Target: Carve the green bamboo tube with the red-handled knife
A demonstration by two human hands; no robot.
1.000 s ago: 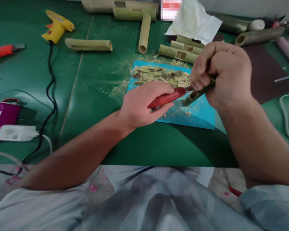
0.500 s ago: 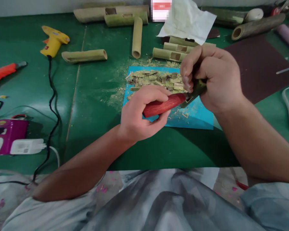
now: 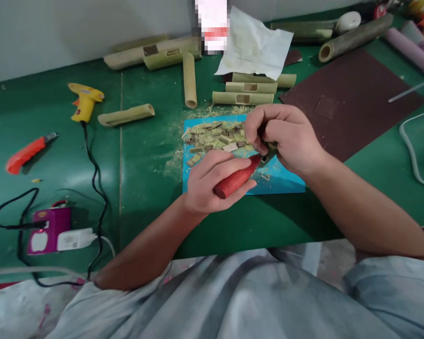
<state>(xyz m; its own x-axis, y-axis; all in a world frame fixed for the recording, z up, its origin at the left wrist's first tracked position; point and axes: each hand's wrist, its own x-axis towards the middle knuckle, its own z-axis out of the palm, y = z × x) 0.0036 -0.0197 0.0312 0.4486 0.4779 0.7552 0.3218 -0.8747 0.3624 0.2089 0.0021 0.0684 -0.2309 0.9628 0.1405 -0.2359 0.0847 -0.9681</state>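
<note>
My left hand (image 3: 214, 181) is closed around the thick red wooden handle of a carving tool (image 3: 235, 182). The tool's tip points up and right, into my right hand's fingers, so its blade is hidden. Curled fingers of my right hand (image 3: 284, 134) grip a short green bamboo tube (image 3: 267, 157), mostly covered by the hand. A small dark opening shows at the tube's near part, close to the tool's tip. Both hands are above a blue sheet (image 3: 282, 181) strewn with bamboo chips (image 3: 215, 136) and shavings.
Notched bamboo tubes (image 3: 257, 98) lie behind the sheet, near white paper (image 3: 256, 44). Brown sandpaper (image 3: 356, 103) is at right. On the left are a yellow glue gun (image 3: 86, 101), an orange utility knife (image 3: 28, 153) and a purple power adapter (image 3: 53, 230) with cables.
The head view has tilted and shifted, so the table sits lower in it. The red handle now points more steeply toward the bamboo. Both hands keep their holds.
</note>
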